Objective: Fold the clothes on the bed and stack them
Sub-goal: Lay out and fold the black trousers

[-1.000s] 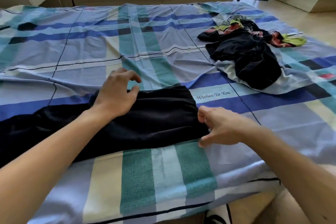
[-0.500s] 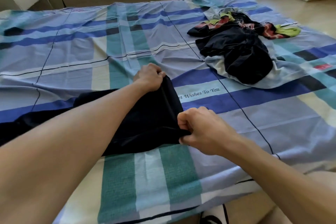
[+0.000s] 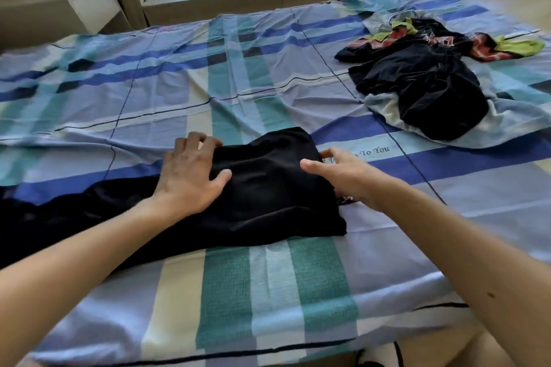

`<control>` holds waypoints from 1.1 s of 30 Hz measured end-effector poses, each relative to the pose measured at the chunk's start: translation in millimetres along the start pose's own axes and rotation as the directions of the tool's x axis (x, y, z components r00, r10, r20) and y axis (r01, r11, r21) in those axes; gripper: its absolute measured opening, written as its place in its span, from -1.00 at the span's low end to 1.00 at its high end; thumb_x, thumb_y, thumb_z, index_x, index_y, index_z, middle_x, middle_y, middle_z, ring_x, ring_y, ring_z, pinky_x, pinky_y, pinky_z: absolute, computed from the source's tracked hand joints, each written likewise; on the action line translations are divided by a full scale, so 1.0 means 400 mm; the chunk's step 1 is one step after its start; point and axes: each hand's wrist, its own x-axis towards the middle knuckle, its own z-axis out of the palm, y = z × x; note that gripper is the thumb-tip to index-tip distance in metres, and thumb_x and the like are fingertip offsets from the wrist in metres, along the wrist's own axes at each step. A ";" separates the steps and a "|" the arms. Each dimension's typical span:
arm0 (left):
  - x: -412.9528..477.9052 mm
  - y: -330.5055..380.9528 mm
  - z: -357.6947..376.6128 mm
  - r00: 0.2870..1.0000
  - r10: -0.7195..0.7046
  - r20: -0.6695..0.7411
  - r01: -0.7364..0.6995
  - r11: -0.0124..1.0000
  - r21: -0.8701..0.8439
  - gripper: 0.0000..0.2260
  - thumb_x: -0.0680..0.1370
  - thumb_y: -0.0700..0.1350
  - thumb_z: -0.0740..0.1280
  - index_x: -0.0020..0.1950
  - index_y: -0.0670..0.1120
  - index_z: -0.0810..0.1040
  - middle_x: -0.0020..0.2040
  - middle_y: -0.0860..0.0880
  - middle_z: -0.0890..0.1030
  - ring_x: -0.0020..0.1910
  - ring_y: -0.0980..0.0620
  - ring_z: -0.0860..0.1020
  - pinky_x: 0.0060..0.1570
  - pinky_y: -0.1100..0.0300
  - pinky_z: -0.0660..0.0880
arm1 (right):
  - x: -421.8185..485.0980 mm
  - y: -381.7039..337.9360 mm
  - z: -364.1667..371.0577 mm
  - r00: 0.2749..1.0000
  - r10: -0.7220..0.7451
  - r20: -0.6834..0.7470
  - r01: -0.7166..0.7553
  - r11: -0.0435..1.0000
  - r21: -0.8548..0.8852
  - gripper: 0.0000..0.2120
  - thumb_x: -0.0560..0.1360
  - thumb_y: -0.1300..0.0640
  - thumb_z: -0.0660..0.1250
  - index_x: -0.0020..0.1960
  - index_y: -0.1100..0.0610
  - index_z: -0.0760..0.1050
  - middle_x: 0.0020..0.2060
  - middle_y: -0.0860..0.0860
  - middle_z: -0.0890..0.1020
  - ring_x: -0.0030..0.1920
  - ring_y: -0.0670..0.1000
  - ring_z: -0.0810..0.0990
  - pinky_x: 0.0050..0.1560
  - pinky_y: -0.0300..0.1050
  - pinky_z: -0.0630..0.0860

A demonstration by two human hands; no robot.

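Logging early progress: I see left hand (image 3: 190,179) pressing spread fingers on the near black garment (image 3: 268,197), right hand (image 3: 340,176) curved at its right edge, grip unclear; far-right pile (image 3: 423,89) unfolded, nothing stacked.

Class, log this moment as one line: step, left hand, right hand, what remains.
step: smoothing fold | left hand: presses flat on black garment | right hand: touches its right edge | remains: pile, far right, unfolded
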 end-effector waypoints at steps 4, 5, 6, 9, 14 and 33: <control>-0.068 -0.152 -0.024 0.802 -0.532 0.270 0.585 0.792 -0.174 -0.30 0.43 0.25 0.45 0.38 -0.17 0.37 0.28 -0.19 0.45 0.30 -0.25 0.44 0.25 -0.06 0.41 | 0.007 -0.014 0.046 0.999 -0.017 0.040 0.011 0.986 0.164 -0.86 0.49 0.02 0.48 -0.01 0.06 0.61 -0.14 -0.04 0.75 -0.11 -0.05 0.72 0.02 -0.12 0.64; -0.077 -0.165 -0.034 0.739 -0.569 0.361 0.666 0.697 -0.264 -0.28 0.37 0.32 0.45 0.30 -0.18 0.47 0.19 -0.14 0.55 0.17 -0.20 0.54 0.11 0.00 0.46 | 0.008 -0.015 0.051 0.999 -0.016 0.030 0.011 0.985 0.172 -0.88 0.48 0.05 0.49 -0.04 0.06 0.62 -0.17 -0.06 0.75 -0.16 -0.08 0.72 -0.06 -0.17 0.64; -0.080 -0.172 -0.043 0.698 -0.566 0.438 0.713 0.602 -0.359 -0.28 0.31 0.37 0.44 0.20 -0.17 0.56 0.09 -0.10 0.62 0.01 -0.15 0.59 -0.03 0.05 0.48 | 0.010 -0.015 0.054 1.000 -0.019 0.020 0.015 0.985 0.173 -0.90 0.48 0.07 0.50 -0.05 0.06 0.62 -0.18 -0.05 0.75 -0.18 -0.08 0.72 -0.10 -0.19 0.64; -0.079 -0.158 -0.069 0.673 -0.441 0.593 0.739 0.387 -0.551 -0.62 0.48 0.15 0.45 0.09 -0.14 0.65 0.00 -0.13 0.71 -0.07 -0.14 0.66 -0.10 0.13 0.54 | 0.013 -0.011 0.064 1.000 -0.028 -0.008 0.028 0.984 0.175 -0.82 0.46 0.11 0.51 0.03 0.07 0.60 -0.07 0.03 0.74 -0.07 0.01 0.73 0.06 -0.05 0.64; -0.076 -0.110 -0.089 0.808 -0.226 0.544 0.574 0.094 -0.813 -0.83 0.60 -0.24 0.33 0.17 -0.19 0.61 0.09 -0.25 0.69 -0.08 -0.12 0.69 -0.03 -0.01 0.66 | 0.016 0.006 0.064 1.000 -0.019 -0.022 0.024 0.977 0.210 -0.65 0.44 0.12 0.53 0.18 0.12 0.53 -0.01 0.06 0.73 -0.01 0.05 0.72 0.14 0.04 0.62; -0.140 -0.015 0.039 0.959 0.122 0.256 -0.069 0.976 -0.205 -0.31 0.58 0.35 0.08 0.63 0.05 0.09 0.65 -0.05 0.01 0.62 -0.02 -0.13 0.58 -0.08 -0.15 | -0.036 -0.062 -0.060 0.962 -0.249 -0.112 0.255 0.966 0.044 -0.40 0.44 0.41 0.42 0.35 -0.09 0.55 0.10 -0.06 0.70 0.04 -0.09 0.69 0.08 -0.26 0.60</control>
